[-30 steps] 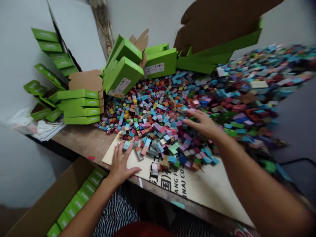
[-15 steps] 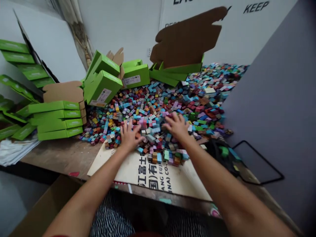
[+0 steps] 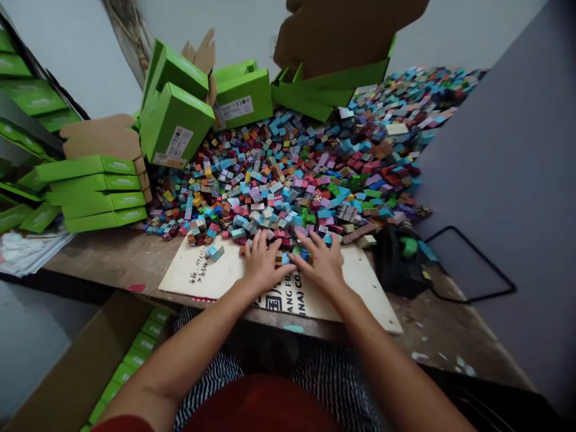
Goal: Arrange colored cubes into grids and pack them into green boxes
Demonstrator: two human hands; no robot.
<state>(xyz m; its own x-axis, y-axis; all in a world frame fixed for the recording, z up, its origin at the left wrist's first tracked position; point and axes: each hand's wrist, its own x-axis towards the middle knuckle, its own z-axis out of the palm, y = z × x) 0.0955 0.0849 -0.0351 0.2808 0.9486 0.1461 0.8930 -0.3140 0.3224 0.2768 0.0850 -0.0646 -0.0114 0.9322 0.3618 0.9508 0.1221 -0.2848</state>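
A broad heap of small coloured blocks (image 3: 265,171) covers the table. At its near edge, my left hand (image 3: 261,262) rests with fingers spread, the fingertips against the front blocks. Close beside it on the right, my right hand (image 3: 322,261) is also open, its fingers reaching over the same edge. A few blocks lie between the two hands, partly hidden by the fingers. Under both hands is a pale board (image 3: 229,270) with black printed characters. One light blue block (image 3: 215,252) sits apart on the board, left of my left hand.
Green cardboard boxes (image 3: 179,129) stand behind the heap, and flatter ones (image 3: 101,198) are stacked at the left. A large open box flap (image 3: 346,42) rises at the back. Right of the board lies a black object (image 3: 400,264). Below left, a carton (image 3: 85,354) holds green boxes.
Both hands have come nearer to me and closer together, out of the heap to its front edge. Blocks in front have shifted back, baring more of the board. The view has tilted down.
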